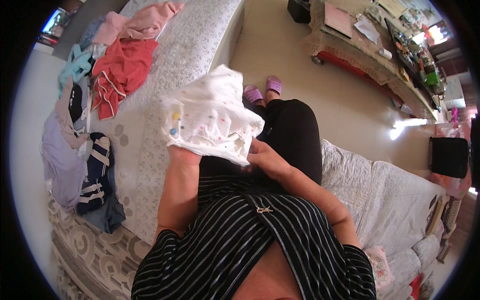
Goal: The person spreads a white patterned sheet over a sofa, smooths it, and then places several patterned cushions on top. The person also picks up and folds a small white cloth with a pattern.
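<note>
A white cloth garment (213,116) with small coloured spots is held up above my lap. It bears a yellow and a blue button-like dot near its left edge. My left hand (185,155) reaches up into or under the cloth; only the wrist and heel of the hand show, and the fingers are hidden. At the garment's lower right corner, my right hand (268,159) grips the edge between thumb and fingers. Part of the right fingers lies behind the fabric.
Left of me on the quilted sofa cover (183,41) lie a red cloth (125,71), pink clothes (150,20), a lavender garment (63,161) and a navy striped garment (98,172). A cluttered table (348,48) stands ahead right. Purple slippers (273,85) are on my feet.
</note>
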Motion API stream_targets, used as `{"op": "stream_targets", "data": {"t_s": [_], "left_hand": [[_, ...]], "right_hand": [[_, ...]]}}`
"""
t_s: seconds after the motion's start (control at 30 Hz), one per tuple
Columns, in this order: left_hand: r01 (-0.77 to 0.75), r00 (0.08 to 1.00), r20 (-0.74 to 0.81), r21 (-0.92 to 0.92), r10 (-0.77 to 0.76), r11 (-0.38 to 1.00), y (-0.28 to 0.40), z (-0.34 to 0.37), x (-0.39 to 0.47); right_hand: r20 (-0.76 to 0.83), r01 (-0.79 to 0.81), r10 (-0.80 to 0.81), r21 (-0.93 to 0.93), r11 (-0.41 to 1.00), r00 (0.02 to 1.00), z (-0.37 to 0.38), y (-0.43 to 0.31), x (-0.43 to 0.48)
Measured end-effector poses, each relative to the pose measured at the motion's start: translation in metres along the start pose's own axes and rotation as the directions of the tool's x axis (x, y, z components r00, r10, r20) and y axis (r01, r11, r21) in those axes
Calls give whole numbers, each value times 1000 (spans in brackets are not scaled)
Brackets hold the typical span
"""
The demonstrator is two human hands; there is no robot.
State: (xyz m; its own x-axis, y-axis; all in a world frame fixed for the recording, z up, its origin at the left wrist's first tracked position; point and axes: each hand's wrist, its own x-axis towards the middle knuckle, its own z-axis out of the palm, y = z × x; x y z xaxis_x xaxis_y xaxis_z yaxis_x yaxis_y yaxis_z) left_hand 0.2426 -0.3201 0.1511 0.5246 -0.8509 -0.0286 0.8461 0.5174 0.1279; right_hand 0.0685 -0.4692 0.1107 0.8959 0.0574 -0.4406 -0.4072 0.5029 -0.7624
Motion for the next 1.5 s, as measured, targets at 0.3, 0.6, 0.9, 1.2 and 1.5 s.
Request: {"op": "stream_targets", "data": {"t_s": [0.3,0.6,0.9,1.2,1.5], "left_hand": [[-427,705,-308,535,639,729,-1,-29,18],[288,786,-229,958,574,-12,-39,-34,18],[116,933,-340,589,116,800,-85,-56,11],[-320,811,583,523,57,-790,-39,18,32],[-322,826,523,136,-208,-937,-73,69,16]], "right_hand": [[-187,314,-320,-60,947,929,9,-42,-21],[-309,222,-431,-531,818,848,19,-40,-12],[299,557,-733,-820,129,611,37,-43,-22],[386,717,-708,-653,243,592,36,-38,-28],[-150,561,-569,-97,822,808,11,-46,-25]]}}
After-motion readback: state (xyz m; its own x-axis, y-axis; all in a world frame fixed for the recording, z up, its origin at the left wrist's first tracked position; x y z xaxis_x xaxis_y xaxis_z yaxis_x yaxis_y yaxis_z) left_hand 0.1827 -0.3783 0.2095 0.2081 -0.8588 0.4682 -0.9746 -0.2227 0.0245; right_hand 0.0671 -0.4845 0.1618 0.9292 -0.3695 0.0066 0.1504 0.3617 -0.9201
